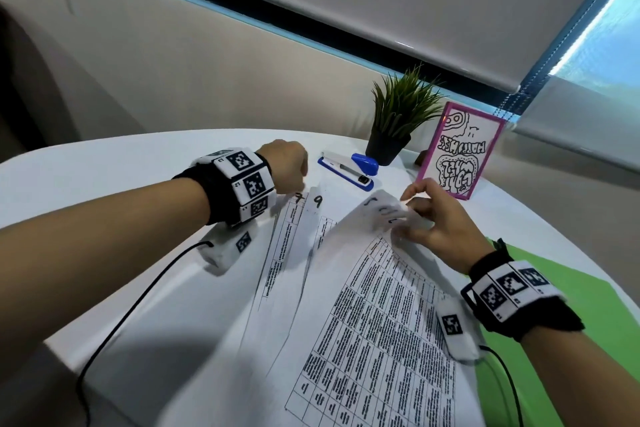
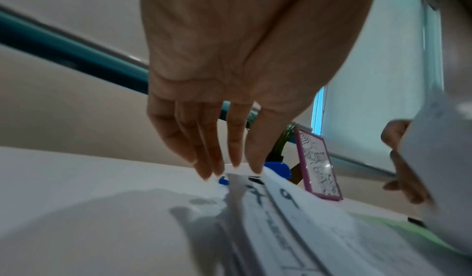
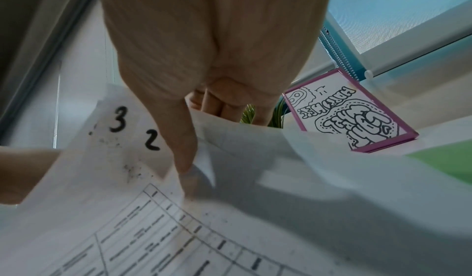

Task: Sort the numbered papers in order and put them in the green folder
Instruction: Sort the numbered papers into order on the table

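Printed sheets with tables (image 1: pixel 363 305) lie fanned across the white table, partly over the green folder (image 1: pixel 561 288) at the right. My left hand (image 1: pixel 294 170) points down with fairly straight fingers; its fingertips (image 2: pixel 255 167) touch the far edge of the sheets marked 7 (image 2: pixel 255 193) and 9 (image 2: pixel 288 195). My right hand (image 1: pixel 415 215) pinches the lifted far corners of the upper sheets (image 1: pixel 384 208), thumb (image 3: pixel 184 149) in front and fingers behind. In the right wrist view these sheets show the numbers 3 (image 3: pixel 117 121) and 2 (image 3: pixel 152 140). The folder (image 3: pixel 444 159) shows as a green patch.
A blue stapler (image 1: pixel 349 168), a potted plant (image 1: pixel 394 125) and a pink-framed drawing (image 1: pixel 457 152) stand at the far edge of the round table (image 1: pixel 138 166). Black cables (image 1: pixel 138 305) run from both wrist cameras toward me. A wall and window blind lie behind.
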The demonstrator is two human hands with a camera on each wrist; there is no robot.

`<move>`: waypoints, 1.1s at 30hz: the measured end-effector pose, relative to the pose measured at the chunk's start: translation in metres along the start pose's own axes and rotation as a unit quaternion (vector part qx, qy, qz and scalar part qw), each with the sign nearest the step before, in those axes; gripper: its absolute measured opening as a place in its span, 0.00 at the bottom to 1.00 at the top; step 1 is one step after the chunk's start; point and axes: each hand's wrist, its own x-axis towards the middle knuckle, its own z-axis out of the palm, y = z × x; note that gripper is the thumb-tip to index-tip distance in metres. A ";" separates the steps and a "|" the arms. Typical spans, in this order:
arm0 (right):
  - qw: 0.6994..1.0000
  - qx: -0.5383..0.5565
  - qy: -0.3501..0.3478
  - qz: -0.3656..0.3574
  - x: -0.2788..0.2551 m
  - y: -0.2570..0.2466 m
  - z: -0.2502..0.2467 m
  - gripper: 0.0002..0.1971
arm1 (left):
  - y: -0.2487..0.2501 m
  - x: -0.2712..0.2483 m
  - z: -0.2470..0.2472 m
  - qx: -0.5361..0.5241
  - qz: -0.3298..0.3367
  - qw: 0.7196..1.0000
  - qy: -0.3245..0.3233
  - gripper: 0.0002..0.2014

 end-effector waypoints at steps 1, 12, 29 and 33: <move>1.000 0.004 0.000 -0.004 -0.001 -0.001 0.000 0.24 | -0.003 0.000 -0.001 0.010 -0.008 1.000 -0.011 0.09; 0.995 -0.088 -0.033 -0.018 0.009 0.000 0.006 0.10 | -0.001 -0.013 -0.006 0.081 0.122 0.987 0.059 0.08; 0.989 -0.107 -0.088 0.045 0.020 -0.007 -0.011 0.09 | -0.006 -0.011 0.003 -0.001 0.048 0.998 0.030 0.13; 0.986 -0.125 -0.097 0.042 0.018 -0.010 -0.015 0.11 | -0.005 -0.016 -0.001 -0.033 0.048 0.998 -0.005 0.13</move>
